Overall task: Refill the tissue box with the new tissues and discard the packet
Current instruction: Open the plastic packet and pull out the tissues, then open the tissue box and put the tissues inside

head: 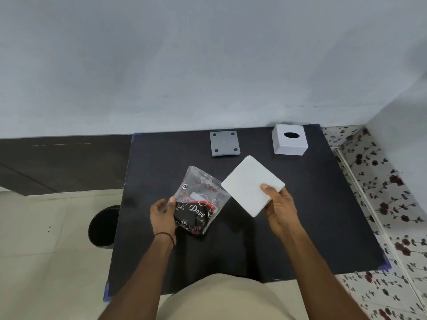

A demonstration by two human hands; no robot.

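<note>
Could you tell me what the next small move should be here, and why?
Probably drop the empty packet from the left hand into the bin beside the table. The tissue stack is already out, in the right hand, and the box and its base lie apart, needing both hands.

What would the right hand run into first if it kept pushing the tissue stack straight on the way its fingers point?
Probably the grey base plate. The right hand points up and left, holding the tissue stack above the table; the plate lies flat, so it may pass over.
</note>
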